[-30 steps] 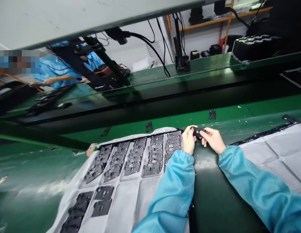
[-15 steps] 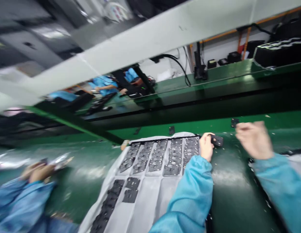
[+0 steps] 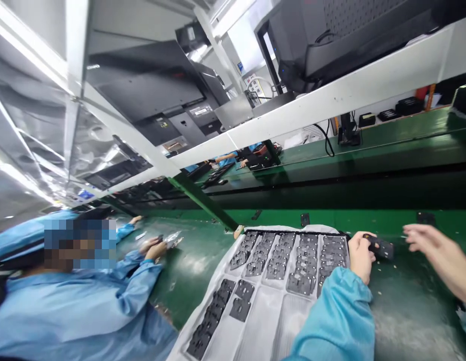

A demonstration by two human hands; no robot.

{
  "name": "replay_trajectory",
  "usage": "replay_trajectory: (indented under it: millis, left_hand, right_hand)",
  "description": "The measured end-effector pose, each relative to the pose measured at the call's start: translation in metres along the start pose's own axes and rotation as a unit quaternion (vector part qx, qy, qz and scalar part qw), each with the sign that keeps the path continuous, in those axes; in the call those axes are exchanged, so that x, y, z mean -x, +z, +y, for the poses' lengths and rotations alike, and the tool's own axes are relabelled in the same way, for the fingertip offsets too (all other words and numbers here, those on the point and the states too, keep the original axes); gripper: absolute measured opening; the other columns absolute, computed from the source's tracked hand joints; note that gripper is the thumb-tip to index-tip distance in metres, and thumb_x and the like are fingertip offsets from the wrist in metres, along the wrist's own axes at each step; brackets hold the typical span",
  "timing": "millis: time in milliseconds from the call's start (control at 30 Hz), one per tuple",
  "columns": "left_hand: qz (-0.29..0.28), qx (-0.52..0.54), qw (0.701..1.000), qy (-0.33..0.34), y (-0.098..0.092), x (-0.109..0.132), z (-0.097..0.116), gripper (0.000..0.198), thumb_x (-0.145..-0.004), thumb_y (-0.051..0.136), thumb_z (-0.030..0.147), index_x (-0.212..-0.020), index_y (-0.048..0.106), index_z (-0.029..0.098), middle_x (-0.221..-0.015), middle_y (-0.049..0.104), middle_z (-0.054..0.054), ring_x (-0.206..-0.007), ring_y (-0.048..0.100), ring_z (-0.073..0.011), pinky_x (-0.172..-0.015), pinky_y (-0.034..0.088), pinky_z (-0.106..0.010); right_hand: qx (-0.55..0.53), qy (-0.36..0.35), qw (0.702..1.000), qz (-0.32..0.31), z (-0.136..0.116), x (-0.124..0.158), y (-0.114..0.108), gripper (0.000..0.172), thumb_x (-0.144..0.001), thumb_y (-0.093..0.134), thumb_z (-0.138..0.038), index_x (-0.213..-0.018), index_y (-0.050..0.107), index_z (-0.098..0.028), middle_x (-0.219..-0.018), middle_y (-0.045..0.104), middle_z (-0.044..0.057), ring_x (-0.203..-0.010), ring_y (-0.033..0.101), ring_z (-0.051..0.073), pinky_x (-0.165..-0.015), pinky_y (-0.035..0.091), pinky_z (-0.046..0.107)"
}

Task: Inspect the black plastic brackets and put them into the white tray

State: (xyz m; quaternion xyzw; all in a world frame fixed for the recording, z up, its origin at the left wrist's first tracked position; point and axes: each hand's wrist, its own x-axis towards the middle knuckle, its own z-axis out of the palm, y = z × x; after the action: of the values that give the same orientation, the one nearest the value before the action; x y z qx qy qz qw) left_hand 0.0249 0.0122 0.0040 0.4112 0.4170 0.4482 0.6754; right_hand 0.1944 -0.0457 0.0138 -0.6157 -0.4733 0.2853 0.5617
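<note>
My left hand (image 3: 361, 258) is closed around one end of a small black plastic part (image 3: 383, 248), just beyond the right edge of a white compartment tray (image 3: 261, 313). To the right, my right hand (image 3: 439, 253) hovers over the bench with fingers stretched out and slightly apart, nothing visible in them. Behind its fingertips a similar black piece (image 3: 426, 218) lies on the green ledge. Rows of flat black parts (image 3: 280, 255) fill the tray's upper compartments. Lower down, a stacked row (image 3: 212, 321) and a few loose pieces (image 3: 242, 301) occupy the left compartments.
A co-worker in blue (image 3: 86, 296) sits at the left, hands (image 3: 153, 248) on a small item. A green post (image 3: 202, 200) rises behind the tray to a white shelf beam (image 3: 293, 110) carrying monitors (image 3: 150, 80). Another black piece (image 3: 305, 219) rests on the ledge.
The camera view has swung left and up, bringing the co-worker and monitors into view. My right hand has gone from blurred, curled fingers to extended ones; my left keeps the black part.
</note>
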Motion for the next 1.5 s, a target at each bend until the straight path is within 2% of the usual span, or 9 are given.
replay_trajectory:
  millis: [100, 200, 400, 567, 633, 767, 967, 1267, 1500]
  left_hand:
    - [0.001, -0.02, 1.0, 0.013, -0.001, -0.002, -0.004, 0.026, -0.072, 0.051, 0.03, -0.088, 0.064, 0.014, -0.069, 0.058, -0.003, -0.043, 0.033, -0.0033, -0.038, 0.019, -0.015]
    - [-0.008, -0.054, 0.998, 0.032, -0.002, -0.006, -0.011, 0.025, -0.072, 0.051, 0.024, -0.09, 0.065, 0.015, -0.07, 0.059, -0.003, -0.046, 0.038, -0.0045, -0.041, 0.026, -0.015]
    - [-0.05, -0.083, 0.994, 0.045, 0.0, -0.011, -0.018, 0.036, -0.067, 0.049, 0.011, -0.1, 0.062, 0.013, -0.063, 0.053, 0.001, -0.042, 0.038, -0.0038, -0.04, 0.03, -0.016]
    - [-0.061, -0.071, 0.993, 0.071, -0.002, -0.008, -0.012, 0.036, -0.068, 0.054, 0.013, -0.104, 0.053, 0.012, -0.091, 0.061, -0.006, -0.049, 0.053, -0.0055, -0.038, 0.039, -0.016]
    - [-0.058, -0.074, 0.993, 0.073, -0.005, -0.005, -0.009, 0.031, -0.074, 0.056, 0.022, -0.103, 0.051, 0.012, -0.089, 0.062, -0.007, -0.049, 0.056, -0.0066, -0.041, 0.043, -0.018]
    - [-0.047, -0.127, 0.988, 0.08, -0.012, -0.003, -0.003, 0.036, -0.083, 0.054, 0.042, -0.099, 0.057, 0.011, -0.08, 0.066, -0.006, -0.038, 0.049, -0.0037, -0.037, 0.039, -0.017]
    - [-0.071, -0.101, 0.99, 0.063, -0.013, -0.002, 0.0, 0.053, -0.076, 0.064, 0.045, -0.117, 0.057, 0.012, -0.107, 0.065, -0.012, -0.05, 0.057, -0.0053, -0.041, 0.042, -0.017]
    - [-0.044, -0.108, 0.988, 0.105, -0.014, 0.001, 0.002, 0.044, -0.076, 0.065, 0.042, -0.108, 0.062, 0.012, -0.073, 0.061, -0.001, -0.04, 0.044, -0.0024, -0.037, 0.033, -0.016]
    - [-0.015, -0.113, 0.988, 0.104, -0.014, 0.0, 0.002, 0.037, -0.08, 0.059, 0.047, -0.092, 0.062, 0.012, -0.06, 0.055, 0.001, -0.039, 0.045, -0.0047, -0.035, 0.032, -0.016]
  right_hand:
    - [0.036, 0.033, 0.995, -0.088, 0.018, 0.009, 0.026, 0.035, -0.076, 0.06, -0.056, -0.091, 0.066, -0.025, -0.086, 0.068, 0.006, -0.078, 0.065, 0.024, -0.068, 0.053, 0.033]
    - [0.06, 0.026, 0.992, -0.113, 0.029, 0.013, 0.035, 0.038, -0.083, 0.053, -0.057, -0.091, 0.063, -0.022, -0.066, 0.062, 0.003, -0.063, 0.061, 0.019, -0.062, 0.049, 0.031]
    - [0.001, 0.064, 0.994, -0.088, 0.034, 0.01, 0.026, 0.04, -0.084, 0.053, -0.055, -0.101, 0.059, -0.019, -0.062, 0.061, 0.002, -0.053, 0.057, 0.016, -0.055, 0.047, 0.029]
    - [-0.09, 0.094, 0.99, 0.053, 0.023, 0.007, 0.022, 0.038, -0.08, 0.062, -0.052, -0.095, 0.06, -0.017, -0.069, 0.064, 0.003, -0.053, 0.059, 0.014, -0.054, 0.049, 0.027]
    - [-0.141, 0.095, 0.983, 0.073, 0.017, 0.007, 0.023, 0.036, -0.079, 0.063, -0.05, -0.093, 0.06, -0.016, -0.065, 0.063, 0.002, -0.051, 0.058, 0.013, -0.05, 0.047, 0.024]
    - [-0.184, 0.103, 0.975, 0.066, 0.015, 0.006, 0.027, 0.034, -0.078, 0.063, -0.049, -0.087, 0.059, -0.016, -0.057, 0.059, 0.0, -0.047, 0.055, 0.011, -0.045, 0.044, 0.021]
    - [-0.193, 0.1, 0.976, -0.002, 0.013, 0.008, 0.034, 0.033, -0.076, 0.064, -0.048, -0.084, 0.058, -0.016, -0.051, 0.057, -0.002, -0.042, 0.053, 0.01, -0.041, 0.043, 0.02]
    - [-0.185, 0.1, 0.973, -0.093, 0.006, 0.013, 0.034, 0.031, -0.077, 0.065, -0.045, -0.078, 0.054, -0.016, -0.048, 0.057, -0.003, -0.038, 0.053, 0.01, -0.038, 0.042, 0.019]
    - [-0.162, 0.094, 0.976, -0.107, 0.006, 0.014, 0.035, 0.032, -0.077, 0.064, -0.046, -0.079, 0.055, -0.015, -0.047, 0.058, -0.002, -0.037, 0.053, 0.011, -0.038, 0.043, 0.019]
